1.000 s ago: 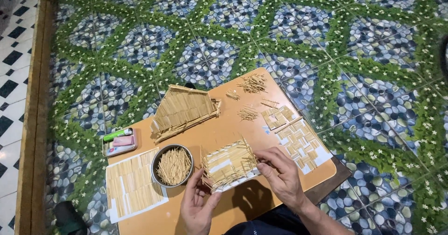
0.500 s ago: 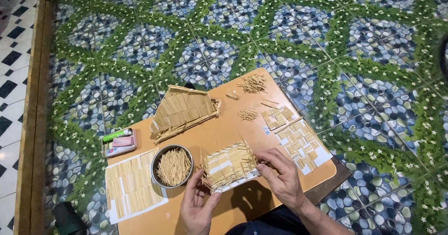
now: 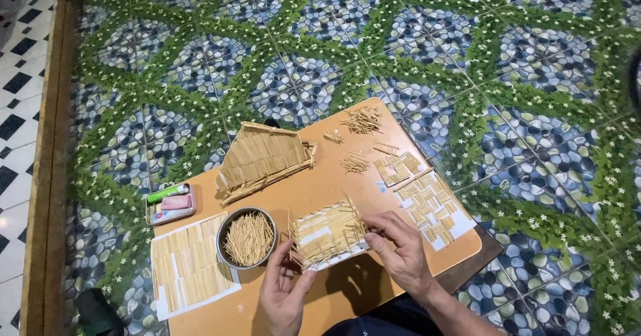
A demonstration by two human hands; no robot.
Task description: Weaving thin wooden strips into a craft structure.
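**Two bare hands, seen from above**

The left hand (image 3: pixel 284 294) enters from the lower edge, palm turned partly upward, with its fingers extended forward and slightly spread; the thumb points up and to the right, its tip raised toward the other hand. The right hand (image 3: pixel 398 251) lies back-up, its forearm running in from the lower right at a slant, wrist nearly straight. Its fingers curl to the left, with thumb and forefinger apparently drawn together in a pinch, though the fingertips are too small to confirm contact. The hands sit near one another without touching.
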